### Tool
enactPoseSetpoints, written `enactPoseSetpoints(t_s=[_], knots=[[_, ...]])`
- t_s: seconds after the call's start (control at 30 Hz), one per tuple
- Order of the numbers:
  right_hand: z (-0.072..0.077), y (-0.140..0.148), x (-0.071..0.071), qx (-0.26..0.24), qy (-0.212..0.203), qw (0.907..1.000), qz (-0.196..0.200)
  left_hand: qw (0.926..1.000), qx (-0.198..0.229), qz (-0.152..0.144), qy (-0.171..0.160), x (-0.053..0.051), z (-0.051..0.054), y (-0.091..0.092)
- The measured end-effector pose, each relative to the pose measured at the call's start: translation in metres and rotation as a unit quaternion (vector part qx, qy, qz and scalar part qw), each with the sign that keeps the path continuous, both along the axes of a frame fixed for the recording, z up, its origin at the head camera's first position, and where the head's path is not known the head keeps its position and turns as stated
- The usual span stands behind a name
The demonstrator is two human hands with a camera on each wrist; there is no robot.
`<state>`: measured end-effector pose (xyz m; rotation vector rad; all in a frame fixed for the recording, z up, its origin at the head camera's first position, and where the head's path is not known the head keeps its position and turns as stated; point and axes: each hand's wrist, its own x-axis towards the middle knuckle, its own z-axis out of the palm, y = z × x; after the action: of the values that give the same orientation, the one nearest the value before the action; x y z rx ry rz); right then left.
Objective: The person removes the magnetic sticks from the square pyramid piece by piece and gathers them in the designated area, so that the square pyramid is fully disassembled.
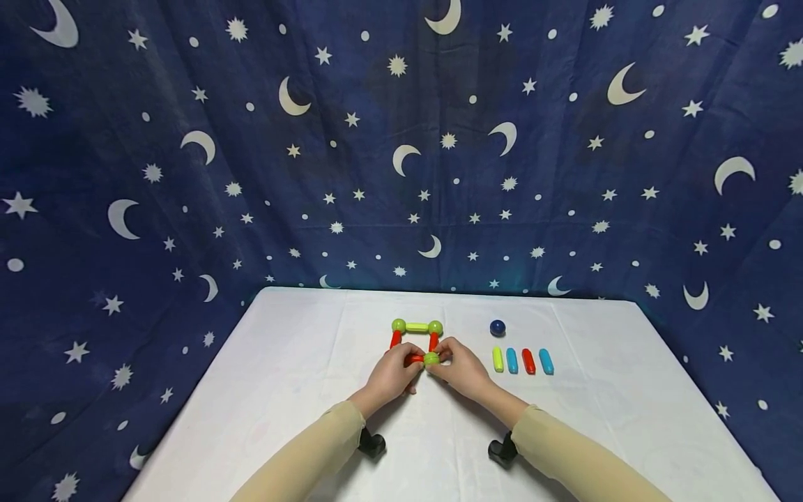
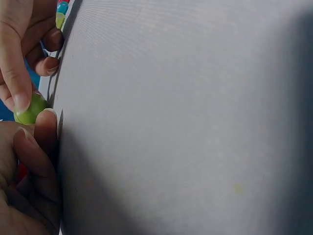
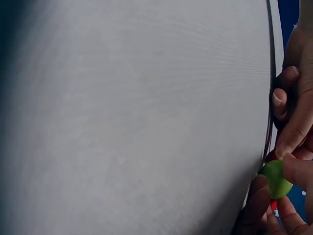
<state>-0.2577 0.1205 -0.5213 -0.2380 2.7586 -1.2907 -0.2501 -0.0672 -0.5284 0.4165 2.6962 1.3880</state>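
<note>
Green ball [image 1: 431, 358] and red rod [image 1: 417, 359] meet at the near right corner of a frame [image 1: 417, 327] on the white counter [image 1: 301, 362]. The right hand's [image 1: 465, 371] fingers pinch the ball; the left hand's [image 1: 389, 376] fingers grip the rod, hiding the frame's near left corner. Rightward, a dark blue ball [image 1: 498, 328] sits behind four loose rods [image 1: 512, 361].

- Left arm [image 1: 307, 450]: tan sleeve, slants forward and inward.
- Right arm [image 1: 583, 450]: same sleeve, mirrored slant.
- Both wrists [image 1: 509, 406] bare past the cuffs [image 1: 530, 418].
- Left hand [image 1: 389, 375]: fingers bent, thumb opposed, pinching.
- Right hand [image 1: 465, 371]: thumb and fingers in a pinch.
- Hands face each other, fingertips just beside; contact between them unclear.
</note>
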Motion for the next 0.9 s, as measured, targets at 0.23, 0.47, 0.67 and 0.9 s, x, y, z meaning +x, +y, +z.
enactPoseSetpoints(t_s=[0.23,0.47,0.67,0.9], knots=[[0.000,-0.002,0.000,0.008,0.007,0.9999,-0.006,1.0000,-0.004,0.002,0.005,0.000,0.000,0.000],[0.000,-0.002,0.000,0.011,0.012,0.9999,0.000,0.9990,-0.028,0.014,0.031,0.003,0.000,0.000],[0.002,0.000,0.000,0.006,0.007,1.0000,0.000,0.9965,-0.063,0.017,0.053,0.004,0.001,-0.002],[0.004,0.008,-0.001,-0.001,0.000,0.9999,-0.012,0.9953,-0.084,0.013,0.046,0.007,0.004,-0.009]])
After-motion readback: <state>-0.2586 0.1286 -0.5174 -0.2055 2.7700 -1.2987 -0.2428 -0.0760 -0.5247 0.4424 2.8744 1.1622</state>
